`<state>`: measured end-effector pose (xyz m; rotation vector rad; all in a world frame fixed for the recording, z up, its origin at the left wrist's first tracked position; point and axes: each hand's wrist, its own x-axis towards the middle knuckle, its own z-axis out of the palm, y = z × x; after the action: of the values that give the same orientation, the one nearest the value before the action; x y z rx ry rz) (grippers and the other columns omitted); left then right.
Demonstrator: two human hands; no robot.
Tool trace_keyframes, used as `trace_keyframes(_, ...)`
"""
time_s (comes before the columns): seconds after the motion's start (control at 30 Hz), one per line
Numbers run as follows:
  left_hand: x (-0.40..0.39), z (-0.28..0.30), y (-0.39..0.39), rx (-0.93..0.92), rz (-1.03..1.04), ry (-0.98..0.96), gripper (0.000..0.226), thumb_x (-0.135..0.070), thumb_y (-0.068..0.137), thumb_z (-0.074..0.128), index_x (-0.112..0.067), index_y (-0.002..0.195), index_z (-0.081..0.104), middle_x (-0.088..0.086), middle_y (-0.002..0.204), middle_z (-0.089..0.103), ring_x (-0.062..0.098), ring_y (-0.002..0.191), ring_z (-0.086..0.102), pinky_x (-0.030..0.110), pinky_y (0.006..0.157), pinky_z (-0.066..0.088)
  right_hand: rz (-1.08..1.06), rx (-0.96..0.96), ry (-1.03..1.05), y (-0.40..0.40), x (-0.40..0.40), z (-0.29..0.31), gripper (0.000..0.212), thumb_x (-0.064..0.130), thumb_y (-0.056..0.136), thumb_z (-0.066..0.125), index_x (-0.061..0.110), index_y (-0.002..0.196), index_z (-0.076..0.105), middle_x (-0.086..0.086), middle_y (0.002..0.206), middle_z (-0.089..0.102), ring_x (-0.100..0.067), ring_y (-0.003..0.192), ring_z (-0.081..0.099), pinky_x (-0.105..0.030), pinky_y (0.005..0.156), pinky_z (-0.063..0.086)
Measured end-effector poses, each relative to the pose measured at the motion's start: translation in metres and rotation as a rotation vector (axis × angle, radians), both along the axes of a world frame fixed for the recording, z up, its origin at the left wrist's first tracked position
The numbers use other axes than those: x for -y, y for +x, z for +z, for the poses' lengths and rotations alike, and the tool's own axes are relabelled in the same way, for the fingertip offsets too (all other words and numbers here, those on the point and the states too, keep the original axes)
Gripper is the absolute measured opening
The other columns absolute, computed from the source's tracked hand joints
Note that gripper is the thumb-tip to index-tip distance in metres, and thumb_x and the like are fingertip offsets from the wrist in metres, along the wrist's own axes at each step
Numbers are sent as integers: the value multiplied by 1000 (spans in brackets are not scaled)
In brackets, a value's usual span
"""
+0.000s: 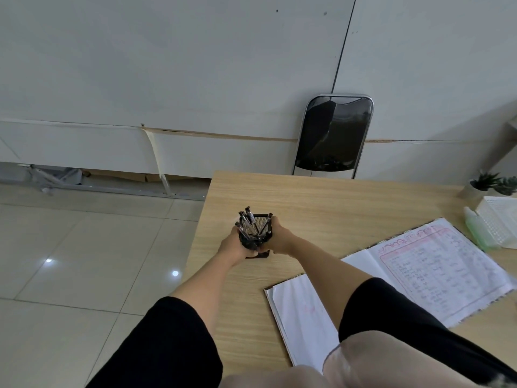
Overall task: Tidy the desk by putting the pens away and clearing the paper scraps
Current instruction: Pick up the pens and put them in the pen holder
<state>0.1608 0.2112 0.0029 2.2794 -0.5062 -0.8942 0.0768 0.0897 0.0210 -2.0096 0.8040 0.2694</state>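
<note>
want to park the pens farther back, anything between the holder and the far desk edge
Nothing visible. Both hands, left hand and right hand, grip the pen holder; the desk behind it is bare up to the edge.

Wooden desk (321, 197) carries an open notebook (391, 275), green bottle (479, 229), white basket (500, 219), potted plants (486, 183)

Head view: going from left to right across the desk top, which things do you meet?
Black mesh pen holder held between both hands → open notebook with pink-lined pages → pale green plastic bottle → white plastic basket.

Blk chair (333, 135) behind desk; open notebook (391, 278), green bottle (479, 231) rt.
</note>
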Motion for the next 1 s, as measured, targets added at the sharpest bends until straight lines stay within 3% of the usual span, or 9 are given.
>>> trace_keyframes(0.17, 18, 2, 17, 101, 0, -10, 65, -30, 70, 81, -21, 129, 53, 4, 126, 64, 29, 114, 60, 24, 77, 40, -29, 103, -25, 17, 12, -2, 75, 9, 72, 78, 4, 130, 30, -18, 122, 59, -29, 99, 54, -41, 85, 47)
trace_keyframes(0.47, 48, 12, 65, 125, 133, -124, 56, -18, 80, 73, -17, 131, 48, 8, 123, 66, 31, 113, 60, 24, 77, 39, -150, 269, 59, 73, 40, -6, 83, 11, 72, 78, 15, 139, 28, -11, 128, 57, -32, 117, 55, -46, 96, 48)
trace_keyframes(0.6, 64, 12, 88, 99, 210, -176, 55, -18, 83, 71, -17, 132, 45, 5, 125, 66, 28, 116, 61, 25, 80, 40, -202, 315, 122, 100, 53, -7, 82, 9, 74, 76, 17, 140, 29, -6, 132, 54, -27, 115, 54, -34, 91, 44)
trace_keyframes(0.73, 78, 12, 112, 94, 215, -196, 51, -19, 88, 66, -19, 134, 45, 4, 131, 63, 26, 122, 58, 27, 90, 42, -206, 334, 155, 128, 71, -12, 80, 10, 77, 74, 20, 142, 27, 3, 127, 53, -21, 96, 53, -20, 62, 39)
trace_keyframes(0.83, 88, 12, 129, 110, 205, -189, 49, -18, 92, 60, -22, 138, 44, 3, 134, 61, 25, 125, 55, 29, 95, 41, -214, 345, 187, 145, 83, -16, 77, 9, 80, 71, 20, 142, 27, 10, 120, 48, -18, 98, 53, -23, 70, 41)
trace_keyframes(1.0, 101, 9, 153, 130, 215, -187, 50, -17, 94, 56, -24, 141, 41, 4, 135, 60, 25, 127, 54, 31, 98, 41, -203, 359, 179, 173, 98, -26, 80, 14, 76, 75, 24, 140, 28, 3, 139, 49, -18, 99, 53, -31, 77, 40)
